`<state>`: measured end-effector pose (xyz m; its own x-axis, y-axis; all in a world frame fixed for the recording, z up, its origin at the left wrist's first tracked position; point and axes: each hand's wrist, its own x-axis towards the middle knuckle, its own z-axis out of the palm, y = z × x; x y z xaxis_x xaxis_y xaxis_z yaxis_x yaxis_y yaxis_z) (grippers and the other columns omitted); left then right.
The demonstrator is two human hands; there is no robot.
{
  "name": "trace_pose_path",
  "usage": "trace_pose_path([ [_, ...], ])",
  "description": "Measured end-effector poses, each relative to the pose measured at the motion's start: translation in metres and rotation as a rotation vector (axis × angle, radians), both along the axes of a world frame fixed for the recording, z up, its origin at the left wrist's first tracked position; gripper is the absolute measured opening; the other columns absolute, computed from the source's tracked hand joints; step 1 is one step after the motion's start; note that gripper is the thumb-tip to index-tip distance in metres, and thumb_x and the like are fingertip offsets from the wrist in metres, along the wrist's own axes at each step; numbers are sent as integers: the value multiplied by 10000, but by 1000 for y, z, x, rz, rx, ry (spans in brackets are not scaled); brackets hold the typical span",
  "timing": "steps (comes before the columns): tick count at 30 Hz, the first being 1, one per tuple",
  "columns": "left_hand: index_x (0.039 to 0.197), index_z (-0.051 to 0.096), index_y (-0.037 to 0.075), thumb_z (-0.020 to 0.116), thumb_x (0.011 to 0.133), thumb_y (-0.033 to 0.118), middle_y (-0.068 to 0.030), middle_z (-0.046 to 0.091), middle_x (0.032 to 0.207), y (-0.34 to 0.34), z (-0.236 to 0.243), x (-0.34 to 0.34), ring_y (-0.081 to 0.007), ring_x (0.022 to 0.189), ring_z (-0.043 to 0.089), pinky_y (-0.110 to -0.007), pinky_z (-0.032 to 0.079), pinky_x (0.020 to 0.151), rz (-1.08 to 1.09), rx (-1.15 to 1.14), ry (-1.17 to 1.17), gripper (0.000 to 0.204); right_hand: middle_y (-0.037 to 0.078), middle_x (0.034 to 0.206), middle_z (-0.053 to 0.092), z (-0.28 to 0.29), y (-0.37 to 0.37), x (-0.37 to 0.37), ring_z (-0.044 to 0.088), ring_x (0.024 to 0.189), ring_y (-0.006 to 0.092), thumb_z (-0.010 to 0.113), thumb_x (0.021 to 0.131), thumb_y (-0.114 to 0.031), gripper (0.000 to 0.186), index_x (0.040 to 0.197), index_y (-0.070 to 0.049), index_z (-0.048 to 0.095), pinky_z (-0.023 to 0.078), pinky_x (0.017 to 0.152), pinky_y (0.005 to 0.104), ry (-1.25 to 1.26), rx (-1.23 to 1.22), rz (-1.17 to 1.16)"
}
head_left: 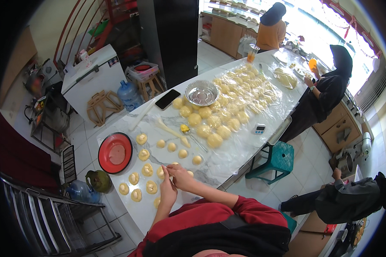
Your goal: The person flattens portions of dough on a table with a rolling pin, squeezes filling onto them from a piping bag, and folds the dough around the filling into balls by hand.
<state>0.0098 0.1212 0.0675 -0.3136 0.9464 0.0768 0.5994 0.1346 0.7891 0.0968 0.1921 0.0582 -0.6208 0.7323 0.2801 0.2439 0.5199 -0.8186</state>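
My left hand (167,190) and my right hand (181,176) meet over the near part of the marble-patterned table, fingertips pinched together. Whatever is between them is too small to make out. Right beside the left fingertips lies a flattened dough round (160,172). To the left sit several more rounds, each with a pale lump on top, such as this dough round (147,170). Small smooth dough balls (171,147) lie just beyond my hands. At the left edge stands a red plate with a black rim (104,159), holding something pinkish.
Large dough balls (214,140) lie under a clear plastic sheet (261,103). Nearby are a foil pan (201,93), phone (167,99), spoon with yellow filling (185,128) and timer (259,128). A green stool (272,162) stands right of the table. Other people (336,85) work around.
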Motion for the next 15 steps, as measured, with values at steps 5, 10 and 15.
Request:
trace_pose_path([
  [5,1359,82,101,428,786,-56,-186,579,971,-2,7,-10,-236,849,588,-288,440,737,-50,-121,-226,688,149,916,578,-9,8,1,550,869,303,566,642,46,271,907,-2,600,455,767,363,65,75,-81],
  [10,1255,304,67,561,764,-17,-99,538,1028,7,-4,-24,-165,857,565,-275,479,756,131,278,-597,560,103,863,598,13,15,9,583,847,218,585,711,16,190,898,-7,609,496,735,302,141,-202,-72],
  [15,1098,403,40,591,787,78,-92,551,983,5,-23,-45,-158,867,577,-245,499,740,112,49,-1438,365,92,818,614,31,1,1,605,758,179,602,723,0,153,875,1,622,514,706,283,336,-387,-39],
])
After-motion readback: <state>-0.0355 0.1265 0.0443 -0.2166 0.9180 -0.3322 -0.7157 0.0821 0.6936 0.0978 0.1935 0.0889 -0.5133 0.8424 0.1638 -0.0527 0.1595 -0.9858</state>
